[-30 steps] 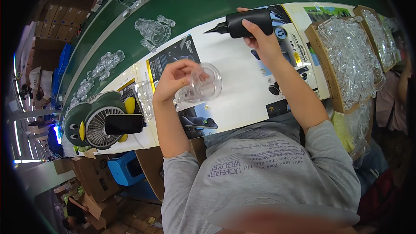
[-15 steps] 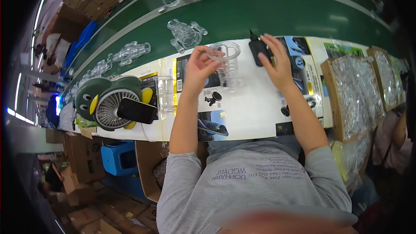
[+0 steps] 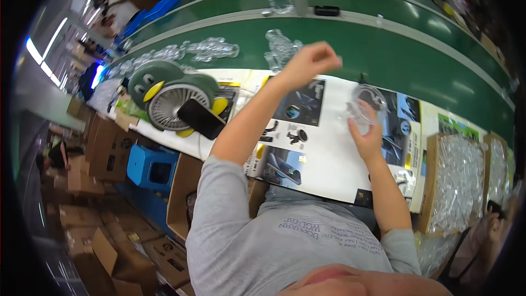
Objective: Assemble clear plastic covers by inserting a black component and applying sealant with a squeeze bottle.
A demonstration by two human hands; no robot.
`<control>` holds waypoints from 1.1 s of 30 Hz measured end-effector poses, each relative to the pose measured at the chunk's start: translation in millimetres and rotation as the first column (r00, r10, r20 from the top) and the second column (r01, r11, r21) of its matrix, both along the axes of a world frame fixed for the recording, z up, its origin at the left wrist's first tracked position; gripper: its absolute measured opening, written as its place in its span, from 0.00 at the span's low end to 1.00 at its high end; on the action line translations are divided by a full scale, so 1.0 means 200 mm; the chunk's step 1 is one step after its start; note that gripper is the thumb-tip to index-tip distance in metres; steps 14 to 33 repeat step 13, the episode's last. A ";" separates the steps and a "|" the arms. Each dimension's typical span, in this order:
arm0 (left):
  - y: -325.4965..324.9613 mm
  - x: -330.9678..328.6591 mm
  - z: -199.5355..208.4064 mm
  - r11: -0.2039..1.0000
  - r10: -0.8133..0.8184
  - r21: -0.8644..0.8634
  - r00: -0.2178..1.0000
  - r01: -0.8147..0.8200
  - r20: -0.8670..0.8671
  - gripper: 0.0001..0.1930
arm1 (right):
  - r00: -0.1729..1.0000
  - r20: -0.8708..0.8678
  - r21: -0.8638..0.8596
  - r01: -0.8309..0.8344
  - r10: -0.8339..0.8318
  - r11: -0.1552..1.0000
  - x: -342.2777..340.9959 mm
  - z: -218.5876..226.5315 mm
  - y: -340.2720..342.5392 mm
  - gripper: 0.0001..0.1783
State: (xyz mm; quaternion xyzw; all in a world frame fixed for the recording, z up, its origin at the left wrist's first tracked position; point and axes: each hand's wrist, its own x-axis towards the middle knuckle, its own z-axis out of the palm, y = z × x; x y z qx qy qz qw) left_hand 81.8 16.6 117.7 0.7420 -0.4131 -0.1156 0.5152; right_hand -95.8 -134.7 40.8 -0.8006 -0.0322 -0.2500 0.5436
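Observation:
My right hand (image 3: 366, 136) grips a clear plastic cup-like part (image 3: 370, 97) with a wide round rim, above the printed sheets on the bench. Behind that part shows the dark nozzle of a black squeeze bottle (image 3: 362, 78); most of the bottle is hidden. Raised over the far edge of the sheets, my left hand (image 3: 313, 64) has its fingers curled in, somewhat blurred, with nothing visible in them. Just beyond it, on the green surface, lies a cluster of clear plastic pieces (image 3: 278, 47), partly covered by the hand.
A green penguin-shaped fan (image 3: 178, 104) with a black phone (image 3: 201, 119) leaning on it stands at left. More clear pieces (image 3: 213, 49) line the back left. Cardboard trays of clear parts (image 3: 457, 181) stand at right. A blue stool (image 3: 150, 169) is below the bench.
The clear cup-like part has passed from my left hand to my right, which has left the black bottle. My left hand has moved farther out. The whole view has swung left.

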 end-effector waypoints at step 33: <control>0.29 1.06 -0.58 0.521 0.651 0.620 0.743 -0.587 0.155 0.31 | 0.999 0.042 0.071 -0.028 0.025 0.997 0.05 -0.11 -0.01 0.24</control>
